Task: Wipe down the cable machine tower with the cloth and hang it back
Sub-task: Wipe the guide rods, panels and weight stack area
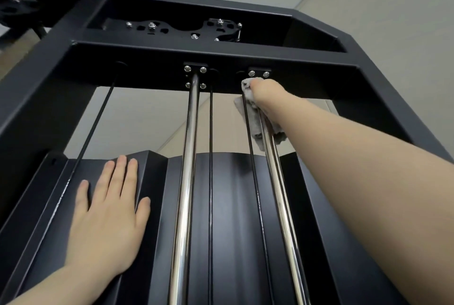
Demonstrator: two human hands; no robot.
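I look up along the black cable machine tower [221, 58]. My right hand [264, 94] reaches high and is closed on a grey cloth [255, 130], wrapped around the right chrome guide rod [277, 194] just below the top crossbeam. Part of the cloth hangs down beside the rod. My left hand [110, 208] lies flat with fingers spread on the black shroud panel [233, 206] at the lower left and holds nothing.
A second chrome guide rod [188, 169] runs up the middle, with thin black cables [210, 157] either side. Bolted pulley plates [194, 30] sit inside the top frame. A pale wall and ceiling lie behind the tower.
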